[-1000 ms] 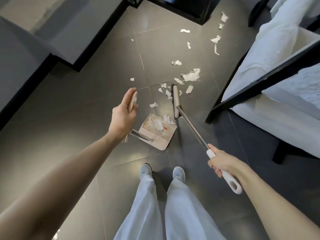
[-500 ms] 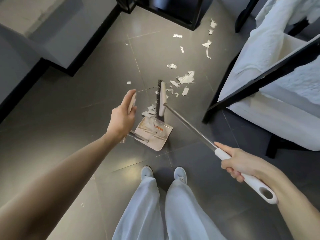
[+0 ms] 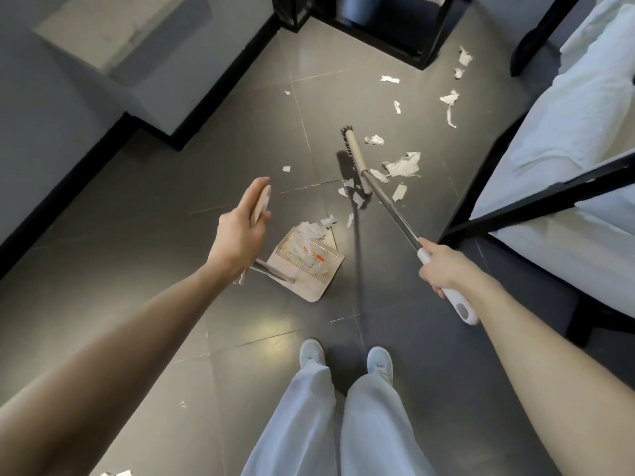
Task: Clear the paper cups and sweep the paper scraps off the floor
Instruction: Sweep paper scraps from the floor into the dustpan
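Grey floor tiles are carrying more than a dozen loose paper scraps, most of them lying beyond and to the right of the one dustpan, which is holding one heap of scraps. My left hand is curling its fingers round the dustpan's beige upright handle. My right hand is wrapping the white grip of the one broom, whose head is sitting among scraps just past the dustpan mouth. One black bed frame is bounding the right side and one black skirting the left, with open tile lying between.
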### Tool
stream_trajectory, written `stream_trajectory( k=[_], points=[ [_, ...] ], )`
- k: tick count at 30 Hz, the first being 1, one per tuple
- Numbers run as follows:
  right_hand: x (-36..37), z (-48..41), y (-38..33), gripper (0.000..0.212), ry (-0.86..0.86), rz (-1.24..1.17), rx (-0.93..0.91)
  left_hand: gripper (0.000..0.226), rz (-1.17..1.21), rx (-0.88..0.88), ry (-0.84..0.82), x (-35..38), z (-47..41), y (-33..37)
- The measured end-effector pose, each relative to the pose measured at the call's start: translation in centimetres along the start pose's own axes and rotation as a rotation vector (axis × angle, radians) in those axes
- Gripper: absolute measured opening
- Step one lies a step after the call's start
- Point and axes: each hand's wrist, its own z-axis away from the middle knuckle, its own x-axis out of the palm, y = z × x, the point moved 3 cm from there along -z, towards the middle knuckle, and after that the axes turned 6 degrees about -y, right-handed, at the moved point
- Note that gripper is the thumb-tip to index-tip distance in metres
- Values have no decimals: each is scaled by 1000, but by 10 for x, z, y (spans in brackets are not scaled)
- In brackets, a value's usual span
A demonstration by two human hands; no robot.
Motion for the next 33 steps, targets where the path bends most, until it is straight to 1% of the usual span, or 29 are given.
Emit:
stream_trajectory(
  k=[3, 6, 9, 12, 14, 20, 27, 29, 33],
  points=[
    [11, -18, -20, 82, -38, 84, -21, 47, 3, 8, 30, -9, -15, -1],
    [29, -29, -38, 87, -147, 120, -26, 47, 14, 23, 48, -17, -32, -1],
    [41, -16, -39, 86, -267, 179, -9, 47, 16, 24, 37, -19, -40, -2],
    [34, 8, -23, 87, -364, 72, 19, 47, 20, 28, 22, -14, -45, 4],
    [23, 23, -12, 85, -387, -2, 15, 47, 27, 33, 6, -11, -51, 9],
    [-13, 44, 5, 80, -355, -208, 2, 47, 18, 54, -23, -10, -63, 17],
    [-61, 14, 11, 79, -217, -410, 5, 46, 30, 61, -25, 4, -98, 50],
    [-80, -3, 10, 78, -159, -434, 7, 45, 13, 75, -30, 9, -116, 62],
    [-118, -41, 4, 79, -51, -388, 31, 48, -35, 84, -60, 23, -155, 88]
  ],
)
